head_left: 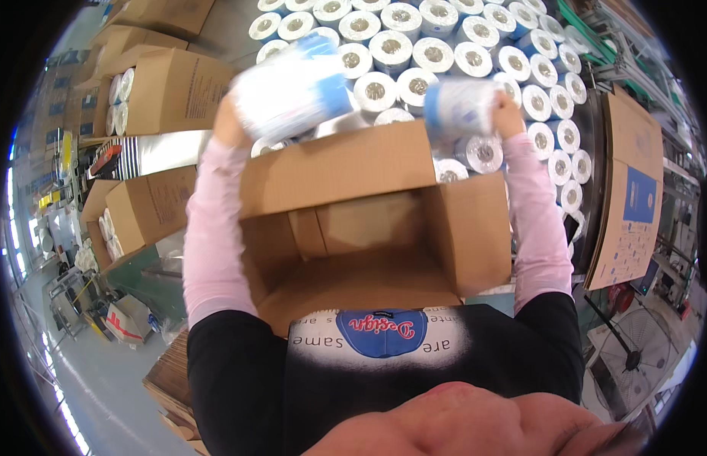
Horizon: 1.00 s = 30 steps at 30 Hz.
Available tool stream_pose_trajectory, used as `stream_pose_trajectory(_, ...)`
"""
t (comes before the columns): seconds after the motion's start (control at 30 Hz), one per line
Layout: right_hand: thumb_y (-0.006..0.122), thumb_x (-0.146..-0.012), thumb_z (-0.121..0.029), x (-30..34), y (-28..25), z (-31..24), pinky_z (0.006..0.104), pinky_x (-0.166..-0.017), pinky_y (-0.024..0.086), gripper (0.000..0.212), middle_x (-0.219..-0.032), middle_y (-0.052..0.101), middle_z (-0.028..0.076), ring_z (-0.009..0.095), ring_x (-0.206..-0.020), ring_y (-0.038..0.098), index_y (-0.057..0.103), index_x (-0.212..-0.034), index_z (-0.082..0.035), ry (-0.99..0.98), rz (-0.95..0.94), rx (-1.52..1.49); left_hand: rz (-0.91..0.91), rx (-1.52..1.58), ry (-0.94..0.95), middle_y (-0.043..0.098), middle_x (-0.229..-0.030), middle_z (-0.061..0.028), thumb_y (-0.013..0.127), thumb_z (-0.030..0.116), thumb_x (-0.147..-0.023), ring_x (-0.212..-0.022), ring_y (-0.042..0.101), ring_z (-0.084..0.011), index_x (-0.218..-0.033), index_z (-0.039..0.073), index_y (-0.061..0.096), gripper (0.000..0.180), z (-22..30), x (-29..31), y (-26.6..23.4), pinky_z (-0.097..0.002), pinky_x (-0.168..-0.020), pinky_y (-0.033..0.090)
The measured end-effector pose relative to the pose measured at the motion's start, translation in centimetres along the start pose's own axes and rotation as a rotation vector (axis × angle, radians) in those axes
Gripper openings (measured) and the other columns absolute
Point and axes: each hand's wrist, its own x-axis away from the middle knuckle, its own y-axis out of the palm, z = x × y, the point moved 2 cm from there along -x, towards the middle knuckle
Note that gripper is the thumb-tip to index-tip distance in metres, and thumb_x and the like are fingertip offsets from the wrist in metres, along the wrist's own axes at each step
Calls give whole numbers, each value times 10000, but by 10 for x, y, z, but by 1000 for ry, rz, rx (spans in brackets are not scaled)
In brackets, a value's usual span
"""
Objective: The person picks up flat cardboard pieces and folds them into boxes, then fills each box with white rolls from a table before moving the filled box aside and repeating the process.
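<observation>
My left hand (230,125) is closed on blurred white-and-blue wrapped paper rolls (281,95); I cannot tell whether it is one or two. On the other side, my right hand (508,115) grips the end of another white-and-blue wrapped paper roll (461,106), held sideways. Both are raised above the far flap of a cardboard box (338,176). The box stands open right in front of me, and its visible inside is bare brown cardboard. Beyond it many similar rolls (390,49) stand upright, packed close, their round ends facing up.
At the left, open cartons (179,91) hold rolls, one carton (152,204) nearer to me. Flattened cardboard sheets (627,190) lean at the right. A large floor fan (633,357) is at the lower right. Stacked cardboard (171,376) lies by my left elbow.
</observation>
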Motion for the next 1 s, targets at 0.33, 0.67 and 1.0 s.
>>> stream_pose_trajectory(0.33,651,-711,-185,214,-74,-193,414,-932,390,244,-1081,593,119,277,-1045,540,687,-945,-130,-1014,-472,409,-315,-938,146,495,-955,-169,747,149,-560,-943,493,-366,-920,83,698,369,18,197,77,-429,-867,423)
stream_pose_trajectory(0.67,544,-843,-157,252,13,-208,476,-983,395,412,-1210,556,249,304,-1167,533,566,-1246,-76,-1031,-215,216,-855,-1136,-221,606,-1068,-171,663,219,-763,-1048,544,-313,-913,71,696,213,-161,187,191,-423,-909,434)
stream_pose_trajectory(1.0,600,-752,-90,200,17,-170,429,-931,384,337,-1000,575,122,291,-1041,542,604,-1086,-51,-729,47,66,-294,-1016,278,578,-1200,-152,675,273,-818,-1153,492,-343,-1203,173,629,401,-91,-11,89,-411,-1013,379)
